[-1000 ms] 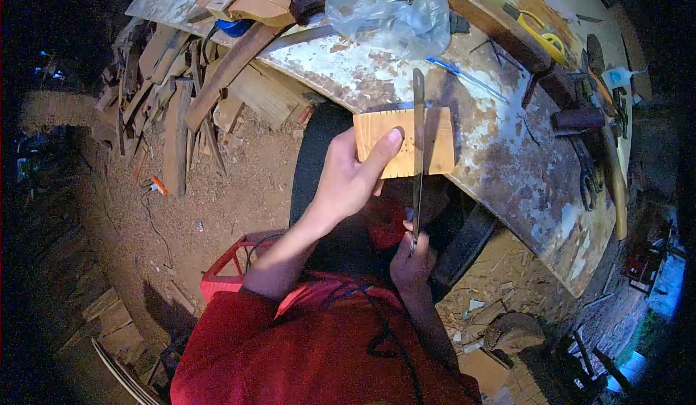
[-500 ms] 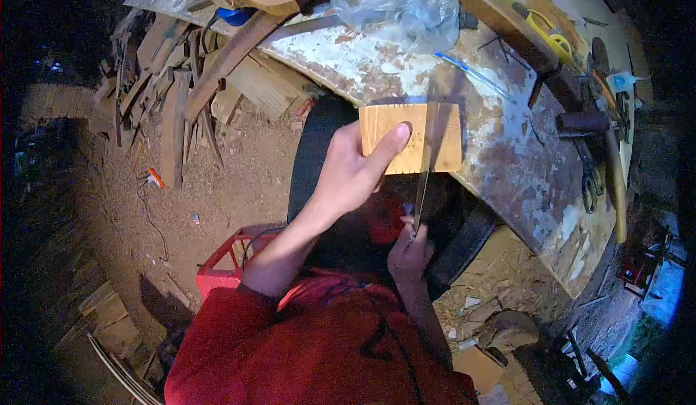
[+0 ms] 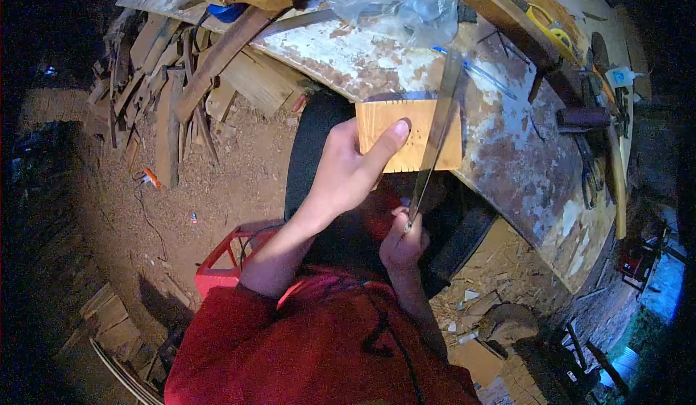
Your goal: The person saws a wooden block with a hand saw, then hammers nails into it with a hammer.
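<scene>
My left hand [image 3: 348,162] is closed on a light wooden block [image 3: 388,129], its thumb pressed on the face turned up to me. Short dark notches run along the block's top and bottom edges, and small dark dots mark its face. In my right hand [image 3: 404,244] is the near end of a hand saw, gripped with curled fingers. The long thin saw blade [image 3: 438,129] slants up across the right part of the block and reaches past its top edge. Its teeth are too fine to make out, and my fingers cover most of the handle.
The paint-stained worktable [image 3: 522,166] bears a clear plastic bag [image 3: 395,2], a blue pen [image 3: 482,75], a yellow-handled tool [image 3: 547,28], a hammer [image 3: 583,120] and scissors [image 3: 591,180]. Wood offcuts [image 3: 170,122] are piled at left. A red plastic stool [image 3: 217,260] stands beside me.
The saw has shifted up and tilted further right over the block. My right hand has moved slightly up and left. My left hand keeps its hold on the block.
</scene>
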`<state>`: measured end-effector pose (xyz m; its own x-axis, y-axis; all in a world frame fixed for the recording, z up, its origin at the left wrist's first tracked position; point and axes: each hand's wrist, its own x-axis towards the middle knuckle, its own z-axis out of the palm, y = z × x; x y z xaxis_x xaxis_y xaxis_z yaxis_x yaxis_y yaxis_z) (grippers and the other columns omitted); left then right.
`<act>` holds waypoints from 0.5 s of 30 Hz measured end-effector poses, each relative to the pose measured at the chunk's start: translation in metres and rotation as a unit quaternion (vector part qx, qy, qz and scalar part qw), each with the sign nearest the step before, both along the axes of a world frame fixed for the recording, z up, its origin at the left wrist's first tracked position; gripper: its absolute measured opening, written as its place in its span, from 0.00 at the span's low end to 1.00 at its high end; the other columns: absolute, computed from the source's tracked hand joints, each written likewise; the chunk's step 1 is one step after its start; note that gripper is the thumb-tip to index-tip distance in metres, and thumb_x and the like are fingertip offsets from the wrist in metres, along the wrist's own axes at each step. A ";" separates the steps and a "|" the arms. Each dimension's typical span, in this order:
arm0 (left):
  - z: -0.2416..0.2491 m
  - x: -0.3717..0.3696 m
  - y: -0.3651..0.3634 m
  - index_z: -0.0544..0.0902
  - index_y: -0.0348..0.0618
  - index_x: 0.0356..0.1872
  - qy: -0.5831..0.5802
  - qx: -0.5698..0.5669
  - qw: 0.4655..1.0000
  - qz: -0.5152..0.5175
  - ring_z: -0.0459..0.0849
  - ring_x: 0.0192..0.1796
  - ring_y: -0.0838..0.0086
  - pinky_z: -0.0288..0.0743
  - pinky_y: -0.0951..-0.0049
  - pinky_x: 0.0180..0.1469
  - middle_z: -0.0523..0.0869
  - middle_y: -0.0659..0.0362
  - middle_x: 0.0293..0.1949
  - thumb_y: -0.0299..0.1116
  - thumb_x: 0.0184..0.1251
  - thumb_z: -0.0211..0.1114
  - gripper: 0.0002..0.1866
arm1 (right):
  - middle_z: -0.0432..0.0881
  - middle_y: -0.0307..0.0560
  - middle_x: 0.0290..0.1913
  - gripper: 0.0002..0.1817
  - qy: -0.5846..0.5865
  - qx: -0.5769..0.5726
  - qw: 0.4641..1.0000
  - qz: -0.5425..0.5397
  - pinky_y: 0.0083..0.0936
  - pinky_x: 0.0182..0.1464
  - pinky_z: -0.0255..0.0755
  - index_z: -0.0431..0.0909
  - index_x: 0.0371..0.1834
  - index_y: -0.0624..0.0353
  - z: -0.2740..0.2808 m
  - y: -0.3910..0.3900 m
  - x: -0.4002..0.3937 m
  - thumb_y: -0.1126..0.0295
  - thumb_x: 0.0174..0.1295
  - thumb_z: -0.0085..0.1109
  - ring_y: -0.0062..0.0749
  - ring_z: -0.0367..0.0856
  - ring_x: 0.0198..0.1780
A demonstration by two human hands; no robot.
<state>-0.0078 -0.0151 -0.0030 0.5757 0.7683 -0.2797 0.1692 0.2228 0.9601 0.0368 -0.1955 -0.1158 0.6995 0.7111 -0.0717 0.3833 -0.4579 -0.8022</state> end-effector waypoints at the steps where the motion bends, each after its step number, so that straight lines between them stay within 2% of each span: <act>1: -0.002 0.001 0.000 0.83 0.33 0.47 -0.028 0.015 0.999 0.008 0.82 0.39 0.80 0.75 0.75 0.42 0.87 0.59 0.38 0.47 0.72 0.62 0.22 | 0.84 0.58 0.41 0.14 -0.043 0.042 0.998 -0.009 0.41 0.43 0.75 0.76 0.43 0.64 -0.042 -0.009 -0.002 0.66 0.73 0.43 0.48 0.85 0.39; 3: -0.011 0.003 0.000 0.83 0.32 0.46 -0.083 0.043 0.995 0.024 0.82 0.40 0.82 0.77 0.75 0.43 0.88 0.58 0.38 0.42 0.73 0.63 0.19 | 0.84 0.57 0.37 0.14 -0.100 0.084 0.991 -0.009 0.41 0.41 0.75 0.77 0.44 0.64 -0.085 -0.018 -0.002 0.65 0.73 0.43 0.46 0.84 0.37; 4: -0.010 0.003 0.001 0.83 0.32 0.47 -0.070 0.037 0.997 0.017 0.81 0.36 0.82 0.74 0.76 0.38 0.87 0.59 0.36 0.45 0.72 0.62 0.21 | 0.83 0.56 0.36 0.15 -0.114 0.081 0.990 0.000 0.41 0.41 0.75 0.77 0.44 0.65 -0.097 -0.023 0.000 0.65 0.73 0.43 0.46 0.84 0.35; 6: -0.006 0.000 0.001 0.83 0.34 0.48 -0.038 0.017 0.999 0.006 0.78 0.29 0.83 0.69 0.79 0.28 0.85 0.62 0.33 0.50 0.72 0.62 0.24 | 0.83 0.56 0.35 0.15 -0.084 0.062 0.994 0.011 0.41 0.40 0.75 0.77 0.46 0.65 -0.057 -0.005 0.001 0.64 0.73 0.44 0.46 0.84 0.34; 8: -0.004 -0.002 -0.002 0.83 0.34 0.48 -0.035 0.004 0.999 -0.001 0.77 0.28 0.84 0.67 0.80 0.26 0.85 0.62 0.33 0.51 0.71 0.62 0.24 | 0.84 0.57 0.37 0.15 0.002 0.026 1.000 0.010 0.42 0.40 0.75 0.77 0.47 0.65 -0.009 0.007 -0.001 0.64 0.73 0.44 0.48 0.83 0.35; 9: -0.002 0.000 0.001 0.83 0.34 0.48 -0.040 0.007 0.999 -0.005 0.76 0.27 0.85 0.66 0.80 0.24 0.85 0.63 0.32 0.51 0.71 0.62 0.25 | 0.83 0.55 0.36 0.15 -0.030 0.027 0.999 0.003 0.41 0.39 0.75 0.77 0.46 0.64 -0.017 0.004 -0.002 0.64 0.73 0.45 0.47 0.83 0.34; 10: -0.003 0.001 0.001 0.82 0.34 0.48 -0.037 0.019 0.999 0.002 0.77 0.27 0.84 0.67 0.80 0.25 0.85 0.62 0.32 0.51 0.72 0.62 0.25 | 0.83 0.54 0.35 0.15 -0.063 0.029 0.998 -0.004 0.40 0.38 0.75 0.77 0.45 0.63 -0.035 -0.001 -0.004 0.63 0.73 0.45 0.46 0.83 0.33; 13: -0.006 0.002 0.000 0.83 0.32 0.48 -0.076 0.013 0.997 0.023 0.83 0.42 0.80 0.77 0.75 0.46 0.88 0.58 0.39 0.41 0.73 0.64 0.19 | 0.81 0.50 0.29 0.14 -0.144 0.093 0.985 -0.023 0.37 0.35 0.73 0.77 0.41 0.62 -0.076 -0.002 -0.009 0.63 0.73 0.46 0.43 0.81 0.30; 15: -0.006 0.002 0.004 0.83 0.32 0.48 -0.071 0.014 0.997 0.011 0.83 0.42 0.80 0.77 0.74 0.46 0.88 0.58 0.40 0.41 0.73 0.64 0.19 | 0.80 0.50 0.28 0.13 -0.085 0.093 0.992 -0.029 0.37 0.34 0.73 0.77 0.39 0.62 -0.072 0.000 -0.006 0.64 0.72 0.47 0.43 0.80 0.29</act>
<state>-0.0053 -0.0112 -0.0087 0.5910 0.7874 -0.1752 0.0265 0.1981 0.9798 0.0310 -0.1953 -0.1879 0.7300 0.6596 0.1788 0.4973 -0.3333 -0.8010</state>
